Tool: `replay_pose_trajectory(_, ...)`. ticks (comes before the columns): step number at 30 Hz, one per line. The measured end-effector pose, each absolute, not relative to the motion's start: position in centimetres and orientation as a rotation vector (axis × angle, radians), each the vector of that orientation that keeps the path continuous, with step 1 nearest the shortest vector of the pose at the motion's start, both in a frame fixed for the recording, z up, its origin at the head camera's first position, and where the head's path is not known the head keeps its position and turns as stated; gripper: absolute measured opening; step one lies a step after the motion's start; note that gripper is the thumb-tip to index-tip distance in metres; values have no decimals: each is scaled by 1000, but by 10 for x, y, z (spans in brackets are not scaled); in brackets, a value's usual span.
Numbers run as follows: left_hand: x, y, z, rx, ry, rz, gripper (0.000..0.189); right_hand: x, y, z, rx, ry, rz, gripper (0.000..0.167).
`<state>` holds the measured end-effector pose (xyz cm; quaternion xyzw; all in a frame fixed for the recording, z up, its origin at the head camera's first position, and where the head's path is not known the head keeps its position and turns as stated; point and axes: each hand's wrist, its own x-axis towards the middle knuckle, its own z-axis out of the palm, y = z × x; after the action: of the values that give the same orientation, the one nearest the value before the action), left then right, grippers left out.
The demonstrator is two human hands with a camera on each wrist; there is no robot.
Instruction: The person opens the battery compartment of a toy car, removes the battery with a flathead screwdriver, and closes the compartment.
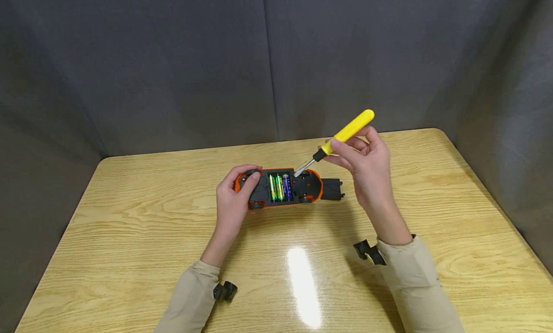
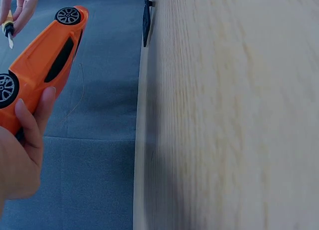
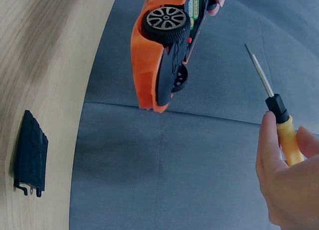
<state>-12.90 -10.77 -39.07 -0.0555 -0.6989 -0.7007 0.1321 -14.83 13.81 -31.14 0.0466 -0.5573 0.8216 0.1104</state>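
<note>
An orange toy car [image 1: 260,196] is held upside down above the table, its black underside facing up. My left hand [image 1: 233,194] grips one end of it, thumb across the underside. In the car's open battery compartment lie two green batteries [image 1: 276,187] and a purple battery [image 1: 287,187]. My right hand [image 1: 367,165] holds a yellow-handled screwdriver [image 1: 347,131] between thumb and fingers. In the head view its flat metal tip overlaps the edge of the compartment; the right wrist view shows the tip apart from the car. A black battery cover [image 3: 31,152] lies on the table beyond the car's other end.
The wooden table [image 1: 142,242] has its far edge against a dark grey fabric partition [image 1: 181,74], which also stands along both sides. Black wrist-camera mounts [image 1: 369,252] sit on both sleeves.
</note>
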Motion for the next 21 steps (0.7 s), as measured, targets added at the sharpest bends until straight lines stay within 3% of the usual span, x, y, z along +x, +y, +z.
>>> replay_pose_trajectory(21,-132,-106,-391,-141,-2017,-2070,21,-162,125,-325,335,-1713,2420,26)
